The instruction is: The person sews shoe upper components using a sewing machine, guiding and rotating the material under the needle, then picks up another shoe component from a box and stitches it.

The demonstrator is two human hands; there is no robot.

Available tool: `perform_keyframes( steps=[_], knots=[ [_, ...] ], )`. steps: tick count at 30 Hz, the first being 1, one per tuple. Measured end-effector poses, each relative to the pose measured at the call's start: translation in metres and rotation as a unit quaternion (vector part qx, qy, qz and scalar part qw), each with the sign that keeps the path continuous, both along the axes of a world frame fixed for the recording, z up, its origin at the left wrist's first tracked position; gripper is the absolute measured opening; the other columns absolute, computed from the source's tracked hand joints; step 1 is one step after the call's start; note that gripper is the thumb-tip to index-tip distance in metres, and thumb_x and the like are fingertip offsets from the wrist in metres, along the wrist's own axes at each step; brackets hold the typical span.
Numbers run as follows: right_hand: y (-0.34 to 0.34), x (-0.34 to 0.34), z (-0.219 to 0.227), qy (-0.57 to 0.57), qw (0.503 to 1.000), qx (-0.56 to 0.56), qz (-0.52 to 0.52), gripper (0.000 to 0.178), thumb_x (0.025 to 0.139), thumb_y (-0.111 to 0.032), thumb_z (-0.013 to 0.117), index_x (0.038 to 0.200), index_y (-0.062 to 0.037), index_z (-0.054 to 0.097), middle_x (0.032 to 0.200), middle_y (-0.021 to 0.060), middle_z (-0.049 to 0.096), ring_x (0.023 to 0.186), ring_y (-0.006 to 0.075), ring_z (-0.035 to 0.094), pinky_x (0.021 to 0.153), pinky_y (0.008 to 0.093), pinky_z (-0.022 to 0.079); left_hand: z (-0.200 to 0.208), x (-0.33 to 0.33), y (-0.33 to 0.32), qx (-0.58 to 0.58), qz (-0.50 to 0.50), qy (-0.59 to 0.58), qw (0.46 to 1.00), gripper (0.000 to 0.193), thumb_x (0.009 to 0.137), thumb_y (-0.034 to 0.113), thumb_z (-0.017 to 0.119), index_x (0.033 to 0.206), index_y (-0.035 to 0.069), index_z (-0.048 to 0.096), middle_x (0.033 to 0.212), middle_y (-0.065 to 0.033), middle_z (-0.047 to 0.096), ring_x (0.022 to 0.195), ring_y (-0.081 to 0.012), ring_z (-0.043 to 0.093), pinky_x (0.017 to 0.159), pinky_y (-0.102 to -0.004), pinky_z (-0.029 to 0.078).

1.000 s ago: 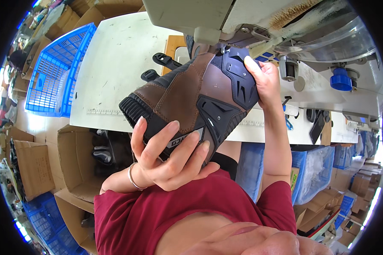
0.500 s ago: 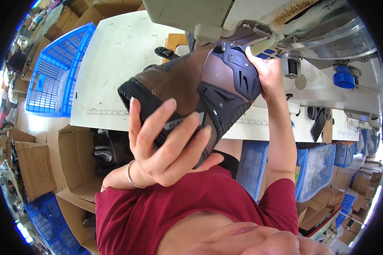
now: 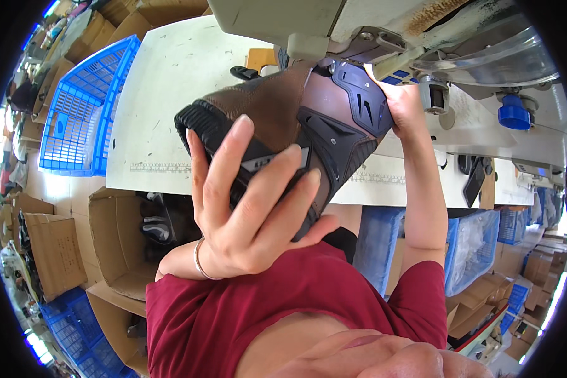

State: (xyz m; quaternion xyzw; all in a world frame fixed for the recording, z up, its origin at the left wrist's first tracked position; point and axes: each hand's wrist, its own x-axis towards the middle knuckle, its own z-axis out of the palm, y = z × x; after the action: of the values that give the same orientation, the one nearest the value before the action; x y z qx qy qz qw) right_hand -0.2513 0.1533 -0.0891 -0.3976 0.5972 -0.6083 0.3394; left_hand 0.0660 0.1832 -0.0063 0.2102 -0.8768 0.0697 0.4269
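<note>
A brown and black boot upper (image 3: 268, 107) with dark moulded overlays and a ribbed black collar is tilted under the head of a sewing machine (image 3: 277, 22). Its far end disappears beneath the machine, so the needle area is hidden. My left hand (image 3: 246, 201) holds the near collar end, its fingers spread across the black side. On the far right edge of the upper, my right hand (image 3: 406, 107) grips with the thumb near the machine; its other fingers are mostly hidden behind the piece.
A pale worktable (image 3: 151, 113) with a printed ruler lies beneath. A blue plastic basket (image 3: 75, 126) stands at its left end. Open cardboard boxes (image 3: 116, 246) sit below left, and lined blue crates (image 3: 472, 252) below right. Dark scissors-like tools (image 3: 475, 179) lie on the right.
The boot upper has turned slightly under the machine, its right side shifting a little right. My right hand has moved slightly right and down with it; both hands keep their hold.
</note>
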Motion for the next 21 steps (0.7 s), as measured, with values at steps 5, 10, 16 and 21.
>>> perform_keyframes(
  steps=[5,10,16,21],
  knots=[
    [-0.004,-0.009,-0.006,-0.044,0.998,-0.03,0.033,0.061,0.065,0.016,0.066,0.118,-0.0075,0.046,0.11,0.0081,0.056,0.096,0.0168,0.059,0.081,0.0303,0.051,0.011,-0.005,-0.002,0.009,0.04,0.01,0.999,0.043,0.075,0.051,0.07,0.094,0.012,0.069,0.112,-0.0152,0.059,0.116,-0.0477,0.046,0.097,-0.0538,0.04],
    [-0.003,-0.005,-0.005,-0.052,0.998,-0.04,0.022,0.061,0.066,0.017,0.063,0.119,-0.007,0.046,0.11,0.0068,0.056,0.1,0.0182,0.058,0.085,0.0303,0.05,0.009,-0.004,-0.005,0.017,0.042,0.027,0.999,0.041,0.075,0.05,0.07,0.093,0.013,0.069,0.117,-0.0168,0.056,0.116,-0.0449,0.046,0.095,-0.051,0.041],
    [-0.002,-0.003,-0.005,-0.04,0.999,-0.017,-0.012,0.048,0.071,0.012,0.061,0.113,-0.0064,0.049,0.102,0.0053,0.056,0.089,0.014,0.057,0.075,0.0282,0.051,0.012,0.002,-0.022,0.025,0.013,0.028,0.999,0.04,0.07,0.044,0.075,0.094,0.012,0.071,0.119,-0.0173,0.055,0.118,-0.0462,0.046,0.091,-0.0488,0.045],
    [-0.001,0.007,0.003,-0.049,0.998,-0.026,0.001,0.04,0.075,0.009,0.061,0.111,-0.005,0.049,0.094,0.0043,0.057,0.083,0.0123,0.057,0.071,0.026,0.05,0.013,0.007,-0.031,0.064,-0.005,0.03,0.998,0.039,0.067,0.036,0.08,0.095,0.01,0.071,0.124,-0.0189,0.053,0.123,-0.0469,0.043,0.083,-0.0429,0.05]
  ],
)
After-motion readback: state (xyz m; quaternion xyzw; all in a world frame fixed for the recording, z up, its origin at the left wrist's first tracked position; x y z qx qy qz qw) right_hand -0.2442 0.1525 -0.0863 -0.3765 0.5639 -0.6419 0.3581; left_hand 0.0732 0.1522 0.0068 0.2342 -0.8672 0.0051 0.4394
